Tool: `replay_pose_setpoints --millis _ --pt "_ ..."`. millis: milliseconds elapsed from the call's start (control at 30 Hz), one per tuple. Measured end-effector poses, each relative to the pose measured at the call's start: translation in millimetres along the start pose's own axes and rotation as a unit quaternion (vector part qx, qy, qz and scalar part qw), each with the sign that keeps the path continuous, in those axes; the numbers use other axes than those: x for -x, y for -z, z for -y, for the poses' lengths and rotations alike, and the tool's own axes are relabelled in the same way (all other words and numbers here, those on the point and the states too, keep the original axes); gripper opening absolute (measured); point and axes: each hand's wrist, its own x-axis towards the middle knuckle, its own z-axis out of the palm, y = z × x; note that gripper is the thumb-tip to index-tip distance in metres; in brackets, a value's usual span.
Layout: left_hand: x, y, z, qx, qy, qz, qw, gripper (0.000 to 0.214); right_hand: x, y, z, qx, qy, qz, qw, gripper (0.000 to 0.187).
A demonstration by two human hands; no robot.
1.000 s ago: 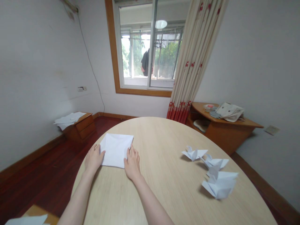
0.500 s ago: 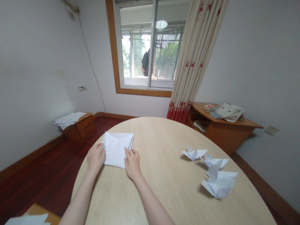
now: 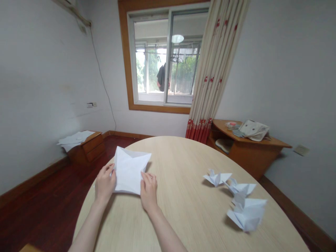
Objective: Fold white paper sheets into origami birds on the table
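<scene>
Between my hands is a white folded sheet of paper [image 3: 129,172], roughly square, its corners pointed and raised a little and its far edge creased inward. My left hand [image 3: 105,182] grips its left edge, fingers curled at the side. The right edge is pinched by my right hand [image 3: 148,185], with the thumb and fingertips at the paper. Both sets of fingertips are partly hidden. Over on the right of the table, several white folded-paper figures [image 3: 217,177] stand in a slanting row, the nearest one [image 3: 248,214] being the largest.
The round pale wooden table [image 3: 181,196] has its curved edge near my left arm. A small drawer cabinet [image 3: 91,147] with papers [image 3: 75,139] stands at the left wall. At the right, a wooden corner desk [image 3: 252,154] carries a cloth bag [image 3: 254,129]. A curtain [image 3: 210,80] hangs by the window.
The paper's edges and corners have lifted, and it looks slightly raised off the table with a shadow beneath. Both hands stay at its sides. The camera view has tilted up a little.
</scene>
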Motion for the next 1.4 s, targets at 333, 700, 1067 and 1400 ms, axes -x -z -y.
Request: replay_pose_setpoints --millis 333,700,1067,1400 --pt "9 -2.1 -23 0.122 -0.113 -0.064 0.984 0.034 3 41 -29 -0.04 -0.009 -0.072 0.997 0.036" --pt "36 -2.2 -80 0.303 -0.193 0.078 0.93 0.026 33 128 -55 -0.09 -0.068 -0.055 0.992 0.039" --pt "67 -13.3 -111 0.381 -0.232 0.196 0.873 0.031 73 185 -71 0.083 -0.084 0.021 0.993 0.044" --pt "76 -16.0 -112 0.31 -0.25 0.239 0.886 0.026 73 206 -58 0.323 -0.022 0.098 0.941 0.026"
